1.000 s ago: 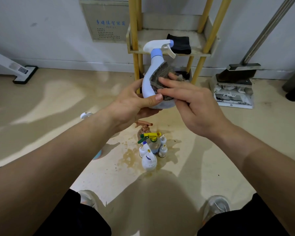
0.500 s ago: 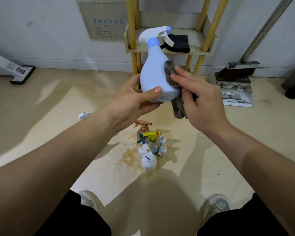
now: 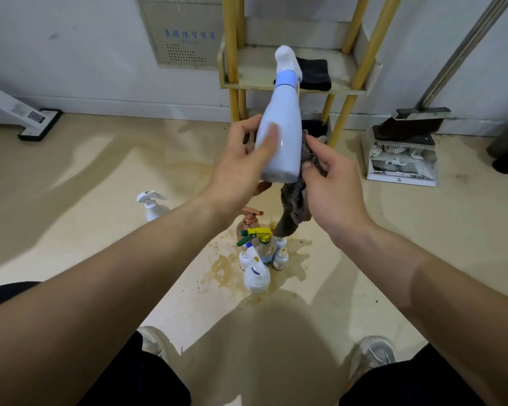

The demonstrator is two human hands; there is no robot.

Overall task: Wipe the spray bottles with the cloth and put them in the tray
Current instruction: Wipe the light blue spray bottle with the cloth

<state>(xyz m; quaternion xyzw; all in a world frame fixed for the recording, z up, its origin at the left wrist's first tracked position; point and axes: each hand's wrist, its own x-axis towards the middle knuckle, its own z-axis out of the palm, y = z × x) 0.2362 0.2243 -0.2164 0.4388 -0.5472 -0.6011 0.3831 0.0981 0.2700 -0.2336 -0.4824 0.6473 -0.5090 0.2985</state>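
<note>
Both hands meet at mid-height. The left hand (image 3: 241, 168) curls thumb and fingers round the pale blue spray bottle (image 3: 282, 133), held nearly upright. The right hand (image 3: 332, 183) pinches the grey cloth (image 3: 294, 212) against the bottle's lower right side, its tail dangling. Wiping well probably means turning the bottle in the left grip so the cloth reaches the base and the thumb-covered face. Below, more bottles (image 3: 258, 253) stand on the stained floor. Farther off, the wooden rack's tray (image 3: 258, 80) seems the destination.

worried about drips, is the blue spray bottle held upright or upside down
Upright, slightly tilted: the spray bottle has its trigger head on top, base at the bottom, gripped by the left hand.
</note>
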